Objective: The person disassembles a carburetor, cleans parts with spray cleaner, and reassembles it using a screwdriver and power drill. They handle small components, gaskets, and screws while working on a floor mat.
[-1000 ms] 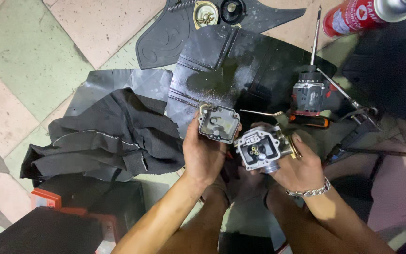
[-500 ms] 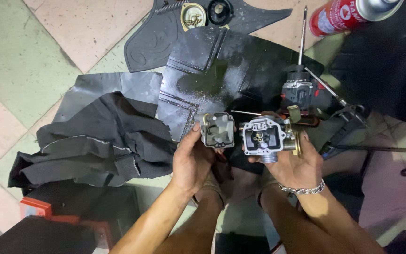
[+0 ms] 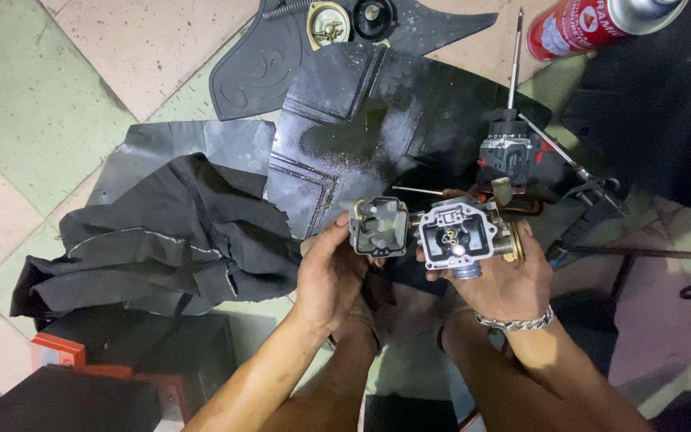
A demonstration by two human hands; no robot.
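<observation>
My left hand (image 3: 329,272) grips a small grey metal bowl-shaped cover (image 3: 379,226), its open side facing up. My right hand (image 3: 505,280) cradles a grey metal carburettor body (image 3: 459,234) with brass fittings on its right side. The two parts are held side by side, almost touching, above a black rubber mat (image 3: 361,128). A silver chain bracelet (image 3: 515,323) circles my right wrist.
A crumpled black cloth (image 3: 153,240) lies to the left. A red spray can (image 3: 593,24) lies at the top right. A black power tool (image 3: 507,156), screwdrivers (image 3: 553,148) and round metal parts (image 3: 328,20) lie behind my hands. A red and black box (image 3: 97,360) sits at bottom left.
The view has shifted and my hands now sit lower and more central. Both hands still hold the same two parts, now brought slightly closer together.
</observation>
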